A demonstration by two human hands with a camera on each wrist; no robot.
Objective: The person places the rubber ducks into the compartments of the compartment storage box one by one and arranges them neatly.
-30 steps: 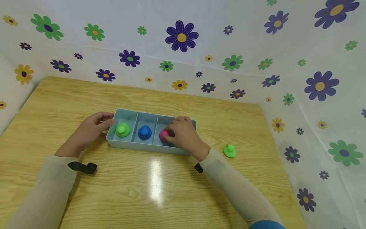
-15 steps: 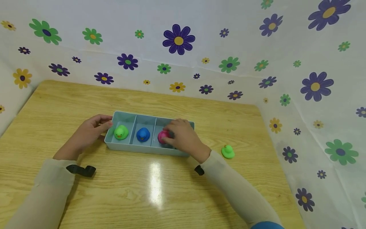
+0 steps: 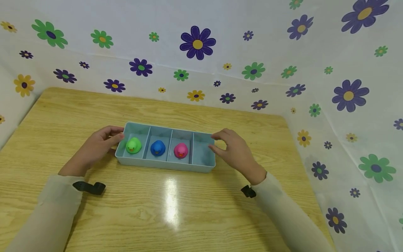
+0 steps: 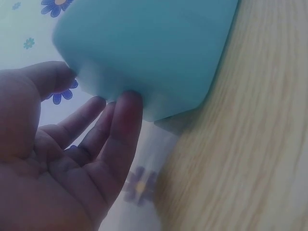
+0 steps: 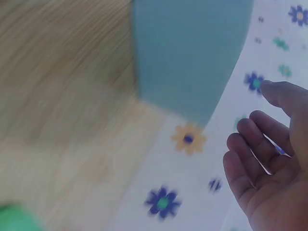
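Note:
A blue-grey tray with several compartments in a row lies on the table. From the left, it holds a green rubber duck, a blue rubber duck and a pink rubber duck; the rightmost compartment is bare. My left hand touches the tray's left end with relaxed fingers, and fingertips meet the end wall in the left wrist view. At the right end, my right hand holds nothing, its thumb and fingers spread apart over the rim.
A blurred green thing lies on the table at the lower left of the right wrist view; in the head view my right arm hides that spot. A white flowered cloth hangs behind the wooden table and along its sides.
My right hand has let go of the pink duck, leaving it in the third compartment, and has moved right to the tray's end. The left hand stays at the left end.

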